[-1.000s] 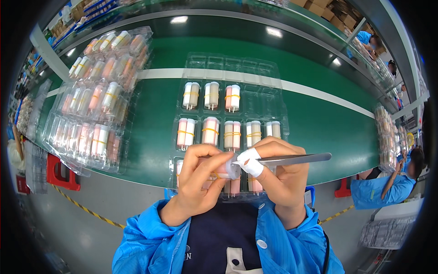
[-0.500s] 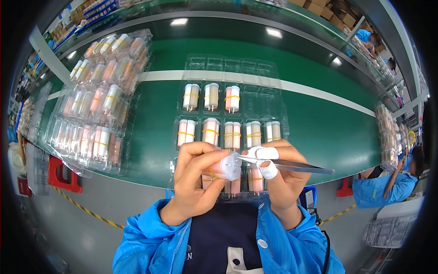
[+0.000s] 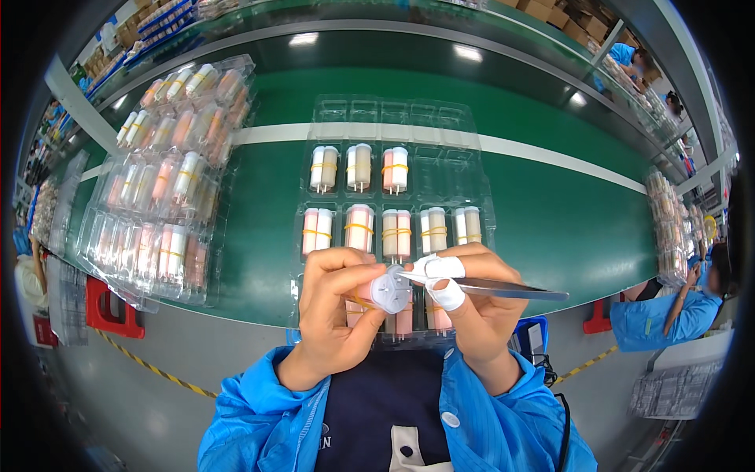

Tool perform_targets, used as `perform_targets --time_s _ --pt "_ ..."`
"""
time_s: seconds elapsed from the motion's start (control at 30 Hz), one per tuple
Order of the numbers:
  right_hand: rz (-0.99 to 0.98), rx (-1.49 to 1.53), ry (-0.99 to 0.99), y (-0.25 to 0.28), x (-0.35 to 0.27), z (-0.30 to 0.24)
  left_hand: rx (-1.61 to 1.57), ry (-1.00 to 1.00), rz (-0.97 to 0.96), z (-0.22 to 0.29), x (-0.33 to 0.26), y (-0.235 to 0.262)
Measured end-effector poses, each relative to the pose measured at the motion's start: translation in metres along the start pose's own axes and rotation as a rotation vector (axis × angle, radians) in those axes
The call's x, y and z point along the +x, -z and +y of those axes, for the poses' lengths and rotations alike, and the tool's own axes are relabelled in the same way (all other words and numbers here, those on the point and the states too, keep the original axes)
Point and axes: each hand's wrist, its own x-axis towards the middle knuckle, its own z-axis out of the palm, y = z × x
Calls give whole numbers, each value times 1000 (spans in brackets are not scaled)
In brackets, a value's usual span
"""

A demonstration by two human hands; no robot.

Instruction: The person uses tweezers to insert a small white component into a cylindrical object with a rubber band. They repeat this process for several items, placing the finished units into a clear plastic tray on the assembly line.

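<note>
My left hand [image 3: 330, 318] is closed around a bundle of pink-sided tubes [image 3: 392, 292]; its round, whitish translucent end tilts up and to the right. A yellow rubber band shows on the bundle's side. In my right hand [image 3: 480, 311], tweezers [image 3: 519, 289] are pinched between thumb and finger, both wearing white finger cots [image 3: 444, 294]. The tweezers' tips are at the edge of the bundle's end; whether they grip anything there is too small to tell. Beneath my hands lies a transparent plastic tray [image 3: 393, 118], its pockets partly filled with banded white, pink and beige tubes [image 3: 359, 167].
Stacked trays of similar tubes [image 3: 161, 177] stand on the green table [image 3: 550, 212] at left, with another stack [image 3: 668, 228] at far right. A red stool [image 3: 114, 307] is on the floor at left. A co-worker in a blue jacket [image 3: 668, 311] works at right.
The bundle's end has turned slightly more toward me and shifted a little left. The tweezers' tips have moved slightly left along with it.
</note>
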Motion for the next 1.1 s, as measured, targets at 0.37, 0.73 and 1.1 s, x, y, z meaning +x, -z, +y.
perform_targets --time_s 0.37,0.73,1.1 --pt "38 20 -2 -2 -4 5 -48 15 -11 -2 -4 0" --pt "-61 -127 -38 -3 5 -10 72 -53 18 -1 -3 1" --pt "-327 -50 -130 13 28 -17 228 -262 -164 -4 2 4"
